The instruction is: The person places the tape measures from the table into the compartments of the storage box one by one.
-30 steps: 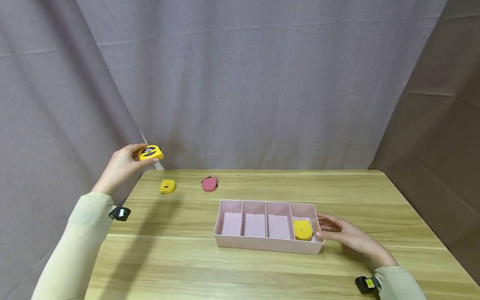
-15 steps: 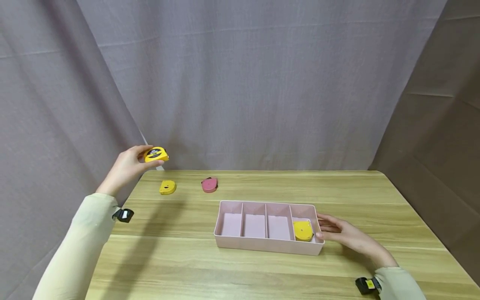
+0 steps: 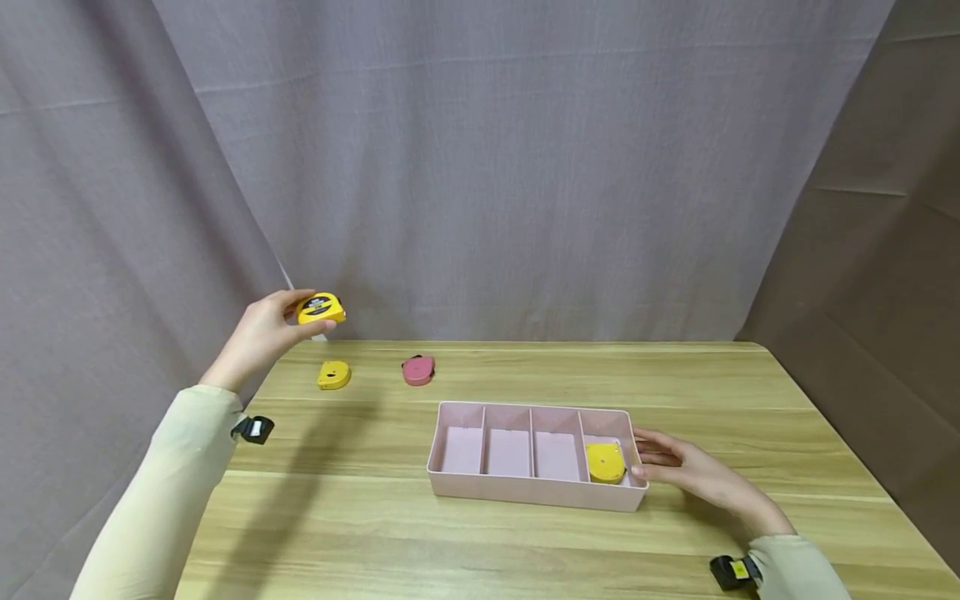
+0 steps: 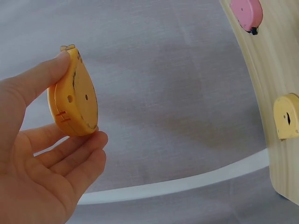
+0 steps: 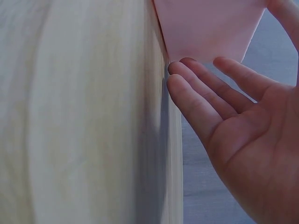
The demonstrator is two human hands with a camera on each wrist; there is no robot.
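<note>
At the far left, the left hand (image 3: 258,337) is raised above the table's back left corner, off the wooden table (image 3: 480,533). It holds a yellow tape measure (image 3: 320,308) pinched edgewise: the thumb lies on the upper rim and the fingertips (image 4: 96,138) press the lower rim, so the case stands out beyond the palm with its flat face turned away from the hand. The left wrist view shows that face plainly, with small holes and a slot in it, and the palm open behind the case rather than wrapped round it.

Below and a little to the right of that hand, a second yellow tape measure (image 3: 333,374) lies flat on the table near the back edge. Further right, well apart from it, lies a pink tape measure (image 3: 418,370).

Towards the middle stands a pink tray (image 3: 525,493) with four compartments in a row. The three on the left hold nothing visible; the rightmost holds a third yellow tape measure (image 3: 605,462).

On the right, the right hand (image 3: 693,475) rests on the table with straight, relaxed fingers touching the tray's right end wall, gripping nothing. The right wrist view shows the fingertips (image 5: 184,70) against the pink wall.
</note>
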